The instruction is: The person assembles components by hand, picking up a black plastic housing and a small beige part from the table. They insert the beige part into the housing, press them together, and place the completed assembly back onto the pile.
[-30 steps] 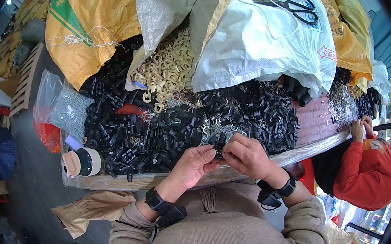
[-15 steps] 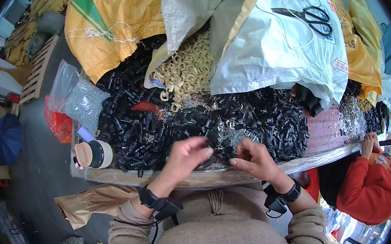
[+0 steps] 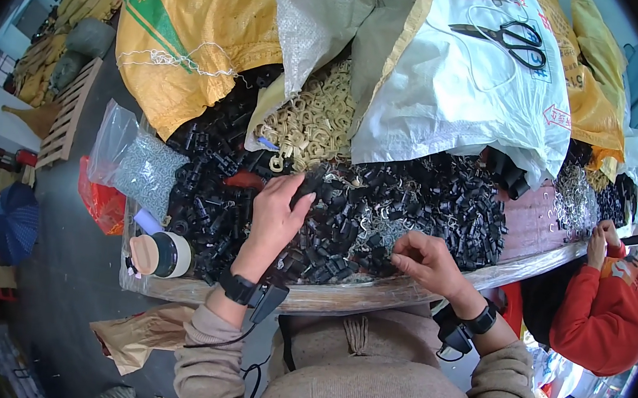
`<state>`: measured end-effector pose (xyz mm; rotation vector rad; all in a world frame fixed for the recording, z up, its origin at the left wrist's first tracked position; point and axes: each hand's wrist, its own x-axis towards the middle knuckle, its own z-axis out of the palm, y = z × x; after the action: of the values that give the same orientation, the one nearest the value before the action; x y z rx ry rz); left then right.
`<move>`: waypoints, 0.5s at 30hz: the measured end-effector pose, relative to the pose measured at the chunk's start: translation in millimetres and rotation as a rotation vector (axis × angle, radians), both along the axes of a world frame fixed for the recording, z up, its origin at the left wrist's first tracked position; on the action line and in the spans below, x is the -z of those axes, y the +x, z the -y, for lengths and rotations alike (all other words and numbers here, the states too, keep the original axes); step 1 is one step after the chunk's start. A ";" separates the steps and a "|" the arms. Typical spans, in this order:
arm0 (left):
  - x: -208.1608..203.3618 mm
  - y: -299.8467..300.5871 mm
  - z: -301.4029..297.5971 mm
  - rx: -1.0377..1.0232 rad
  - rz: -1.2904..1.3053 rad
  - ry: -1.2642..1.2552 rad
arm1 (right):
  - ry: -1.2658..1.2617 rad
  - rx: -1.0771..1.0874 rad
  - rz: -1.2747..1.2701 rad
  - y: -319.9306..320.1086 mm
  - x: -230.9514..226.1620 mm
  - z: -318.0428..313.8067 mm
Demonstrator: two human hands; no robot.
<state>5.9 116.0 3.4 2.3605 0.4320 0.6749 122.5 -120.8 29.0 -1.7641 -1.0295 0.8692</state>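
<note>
Much appears left to handle, with small black plastic parts [image 3: 454, 211] heaped loose, the left hand [image 3: 275, 214] above them, thumb and fingers parted, the right hand [image 3: 438, 266] nearer, fingers curled, whether either grips one impossible to tell.

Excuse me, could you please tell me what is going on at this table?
Two bare hands are busy over a table heaped with loose black parts. The left hand is out over the heap, near the cream ring-like pieces; whether it grips a part is unclear. The right hand is bent near the front edge, beside small silvery pieces, its grip also unclear. Scissors lie on a white sack behind.
</note>
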 end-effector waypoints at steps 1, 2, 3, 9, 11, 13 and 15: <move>-1.6 -4.5 2.7 0.015 0.053 -0.008 | -0.004 0.016 -0.059 0.5 1.4 -1.2; -4.6 -8.2 7.9 0.017 0.053 -0.007 | -0.006 0.028 -0.118 1.5 2.8 -3.4; -8.4 -11.4 15.4 0.084 0.104 0.066 | -0.008 0.041 -0.178 2.3 4.3 -5.6; -18.4 -18.3 62.0 0.483 0.285 0.257 | 0.113 0.114 -0.677 -2.2 8.9 -26.1; -16.2 -16.3 69.0 0.526 0.293 0.258 | 0.105 0.118 -0.893 -4.9 4.0 -30.0; -15.4 -14.2 73.1 0.599 0.302 0.270 | 0.112 0.119 -0.903 -4.5 5.5 -28.1; -15.9 -11.9 76.1 0.609 0.293 0.178 | 0.125 0.107 -0.924 -3.9 7.2 -26.4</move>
<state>-6.0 39.8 19.3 2.3195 -0.4764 0.7601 118.6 -94.4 21.8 -1.0781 -0.3574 1.3260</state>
